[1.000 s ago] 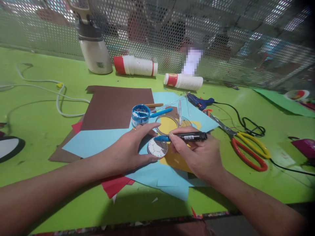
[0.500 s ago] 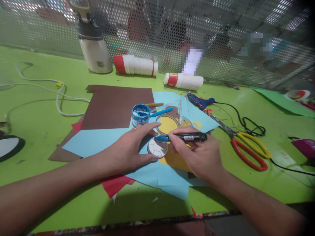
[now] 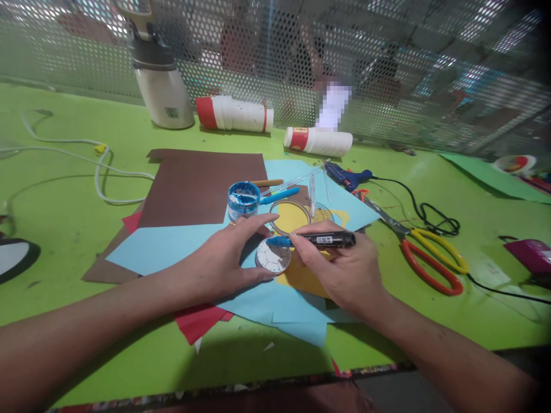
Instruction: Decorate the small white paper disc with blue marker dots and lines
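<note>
My left hand (image 3: 221, 258) curves around a small white disc (image 3: 274, 261) with dark lines drawn in a football-like pattern. Its thumb touches the near edge of the disc; the other fingers are partly hidden behind it. In my right hand (image 3: 344, 267) is a black marker (image 3: 329, 239) with a blue end, held in a pen grip. The marker's blue end lies over the far edge of the disc; whether its tip touches the surface I cannot tell. Light blue paper (image 3: 166, 246) lies underneath. A jar with blue paint (image 3: 243, 207) stands just beyond my left fingers.
Behind the disc lies a round frame (image 3: 309, 215) over yellow paper. Scissors (image 3: 430, 267) and a blue glue gun (image 3: 348, 175) lie to the right. Brown paper (image 3: 206, 186), stacked paper cups (image 3: 235, 113) and a spray bottle (image 3: 166, 94) are farther back, before a perforated screen (image 3: 275, 69).
The whole view has shifted slightly, so things appear a little farther left. My left hand stays around the disc, and the marker remains over its far edge.
</note>
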The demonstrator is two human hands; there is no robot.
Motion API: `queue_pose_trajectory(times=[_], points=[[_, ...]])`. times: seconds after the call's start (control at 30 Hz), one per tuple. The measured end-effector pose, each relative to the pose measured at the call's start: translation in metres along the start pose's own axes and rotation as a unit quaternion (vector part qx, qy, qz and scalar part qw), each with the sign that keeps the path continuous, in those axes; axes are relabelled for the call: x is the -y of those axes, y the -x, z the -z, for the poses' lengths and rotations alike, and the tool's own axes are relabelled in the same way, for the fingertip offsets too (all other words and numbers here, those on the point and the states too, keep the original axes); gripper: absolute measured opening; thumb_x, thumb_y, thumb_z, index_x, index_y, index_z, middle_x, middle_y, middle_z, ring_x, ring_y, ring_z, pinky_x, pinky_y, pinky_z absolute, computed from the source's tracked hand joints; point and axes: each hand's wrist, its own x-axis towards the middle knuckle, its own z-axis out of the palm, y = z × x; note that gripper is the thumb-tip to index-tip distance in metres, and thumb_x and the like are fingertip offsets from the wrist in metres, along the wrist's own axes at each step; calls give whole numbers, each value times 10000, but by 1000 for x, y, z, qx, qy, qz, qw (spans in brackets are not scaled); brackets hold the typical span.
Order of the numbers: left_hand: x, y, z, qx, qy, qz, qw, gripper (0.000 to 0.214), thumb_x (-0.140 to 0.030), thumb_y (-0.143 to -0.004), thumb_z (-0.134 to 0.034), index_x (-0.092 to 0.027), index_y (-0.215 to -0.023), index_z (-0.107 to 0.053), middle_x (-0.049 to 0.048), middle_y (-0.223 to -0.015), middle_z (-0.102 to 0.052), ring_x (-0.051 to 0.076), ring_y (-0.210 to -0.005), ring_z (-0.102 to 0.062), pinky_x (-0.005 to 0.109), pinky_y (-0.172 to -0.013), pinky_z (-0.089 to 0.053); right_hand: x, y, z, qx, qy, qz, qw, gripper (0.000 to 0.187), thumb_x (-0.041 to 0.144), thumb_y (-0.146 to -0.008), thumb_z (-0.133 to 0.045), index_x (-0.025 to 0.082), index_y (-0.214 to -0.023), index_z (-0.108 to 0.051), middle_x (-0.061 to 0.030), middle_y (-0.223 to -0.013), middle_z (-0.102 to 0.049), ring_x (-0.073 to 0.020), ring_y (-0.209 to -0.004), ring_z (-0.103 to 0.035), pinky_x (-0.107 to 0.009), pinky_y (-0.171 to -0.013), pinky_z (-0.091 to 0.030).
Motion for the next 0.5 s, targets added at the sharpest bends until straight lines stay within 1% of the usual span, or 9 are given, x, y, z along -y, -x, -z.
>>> queue_pose_trajectory(times=[0.23,0.5], points=[[1,0,-1,-8,-3,-7,1000,781,-322,-738,-748,-212,-1421,-385,97,-1257,-635,275,-1156,-593,436,-1012,-455,-1,1,0,-5,-9,2,1000,82,231,-829,-672,173,-775,-694,5,-683,-712,-120,-608,-652,-226,-619,-533],[1,0,0,-8,-6,-11,1000,779,-312,-744,-742,-220,-1429,-381,89,-1235,-643,269,-1120,-606,434,-986,-471,-2,4,-1,5,-4,16,1000,103,239,-843,-660,184,-761,-686,-4,-697,-723,-135,-633,-664,-242,-608,-531]])
